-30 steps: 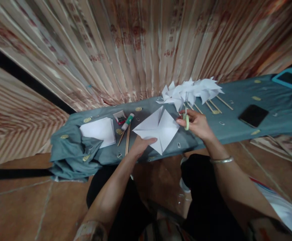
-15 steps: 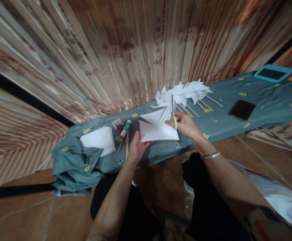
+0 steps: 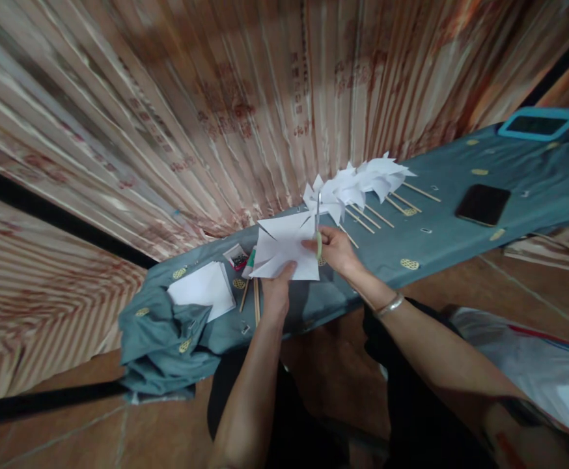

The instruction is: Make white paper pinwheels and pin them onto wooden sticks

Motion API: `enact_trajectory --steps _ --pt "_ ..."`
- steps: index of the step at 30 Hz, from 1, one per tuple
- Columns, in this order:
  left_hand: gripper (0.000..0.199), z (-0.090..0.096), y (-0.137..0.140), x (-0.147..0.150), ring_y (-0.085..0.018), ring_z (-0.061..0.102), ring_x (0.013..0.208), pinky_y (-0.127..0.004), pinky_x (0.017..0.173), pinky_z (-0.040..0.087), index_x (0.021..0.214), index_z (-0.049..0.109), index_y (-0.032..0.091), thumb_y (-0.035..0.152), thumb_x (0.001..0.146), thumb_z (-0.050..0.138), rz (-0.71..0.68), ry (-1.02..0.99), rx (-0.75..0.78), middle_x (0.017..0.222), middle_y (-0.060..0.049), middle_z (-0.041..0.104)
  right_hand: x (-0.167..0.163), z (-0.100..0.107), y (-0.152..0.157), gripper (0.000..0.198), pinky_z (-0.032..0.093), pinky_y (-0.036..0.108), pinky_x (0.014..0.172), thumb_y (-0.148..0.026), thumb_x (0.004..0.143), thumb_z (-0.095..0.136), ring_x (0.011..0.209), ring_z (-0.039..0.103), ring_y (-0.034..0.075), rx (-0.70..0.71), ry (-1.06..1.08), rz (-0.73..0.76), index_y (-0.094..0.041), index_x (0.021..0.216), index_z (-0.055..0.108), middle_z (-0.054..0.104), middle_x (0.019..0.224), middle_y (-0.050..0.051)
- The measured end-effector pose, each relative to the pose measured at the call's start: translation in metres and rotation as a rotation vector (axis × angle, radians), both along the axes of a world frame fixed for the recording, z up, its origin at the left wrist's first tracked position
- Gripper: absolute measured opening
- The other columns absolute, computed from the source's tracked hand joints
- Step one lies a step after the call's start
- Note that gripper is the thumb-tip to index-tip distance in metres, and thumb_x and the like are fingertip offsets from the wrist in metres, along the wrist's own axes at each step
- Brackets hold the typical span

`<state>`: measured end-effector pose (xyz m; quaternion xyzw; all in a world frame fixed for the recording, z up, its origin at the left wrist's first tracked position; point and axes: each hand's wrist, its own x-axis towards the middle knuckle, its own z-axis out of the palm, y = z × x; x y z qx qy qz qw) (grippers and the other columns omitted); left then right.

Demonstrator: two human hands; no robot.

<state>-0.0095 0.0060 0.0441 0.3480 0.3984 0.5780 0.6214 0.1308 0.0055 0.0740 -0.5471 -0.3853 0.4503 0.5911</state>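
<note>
Gripping white sheet (image 3: 283, 242) above table (image 3: 441, 251) with left hand (image 3: 276, 290), scissors (image 3: 319, 243) plus sheet's edge with right hand (image 3: 338, 249). Slit at three corners, seemingly not fourth. Apparently done: pinwheel row (image 3: 357, 184). Unused: paper stack (image 3: 204, 288), loose sticks (image 3: 256, 301).

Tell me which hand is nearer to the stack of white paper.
Left. The left hand, holding a cut sheet, is to the right of the paper stack, past some wooden sticks; the right hand, scissors in its grip, is farther right.
</note>
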Motion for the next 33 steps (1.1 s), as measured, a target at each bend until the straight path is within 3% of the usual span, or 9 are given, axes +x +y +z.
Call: enact_trajectory --steps 5,10,15,21,33 --pt "0.059 0.006 0.008 -0.011 -0.022 0.071 0.102 -0.038 0.098 0.053 0.108 0.063 0.019 0.018 0.053 0.086 0.077 0.045 0.036 0.111 -0.006 0.075 -0.006 0.001 -0.006 0.053 0.041 0.025 0.057 -0.056 0.045 0.088 0.06 0.052 0.011 -0.016 0.058 0.081 -0.019 0.069 0.06 0.058 0.061 -0.004" --pt "0.054 0.012 0.029 -0.027 -0.022 0.071 0.103 -0.038 0.098 0.054 0.107 0.065 0.018 0.022 0.057 0.086 0.179 0.156 0.101 0.111 -0.008 0.075 -0.014 0.001 -0.015 0.057 0.047 0.027 0.06 -0.067 0.056 0.081 0.066 0.06 0.016 -0.071 0.019 0.156 -0.017 0.082 0.068 0.069 0.071 0.003" --pt "0.046 0.012 0.051 -0.044 -0.024 0.073 0.095 -0.042 0.093 0.056 0.098 0.067 0.015 0.026 0.057 0.087 0.274 0.215 0.087 0.105 -0.012 0.076 -0.023 -0.015 -0.021 0.054 0.052 0.03 0.066 -0.067 0.07 0.074 0.072 0.065 0.019 -0.084 -0.091 0.449 -0.017 0.091 0.07 0.072 0.077 0.006" --pt "0.049 0.012 0.056 -0.048 -0.023 0.072 0.096 -0.041 0.093 0.056 0.099 0.067 0.014 0.023 0.055 0.088 0.33 0.238 0.047 0.105 -0.011 0.076 -0.03 -0.029 -0.026 0.051 0.05 0.025 0.062 -0.066 0.073 0.073 0.065 0.063 0.014 -0.171 -0.156 0.662 -0.018 0.09 0.071 0.069 0.072 0.001" --pt "0.032 0.013 0.049 -0.049 -0.026 0.073 0.091 -0.039 0.088 0.058 0.082 0.071 0.014 0.025 0.057 0.088 0.301 0.336 0.105 0.086 -0.008 0.076 -0.037 -0.023 -0.031 0.056 0.048 0.025 0.061 -0.065 0.07 0.075 0.067 0.059 0.014 -0.254 -0.059 0.763 -0.016 0.097 0.07 0.068 0.077 0.002"
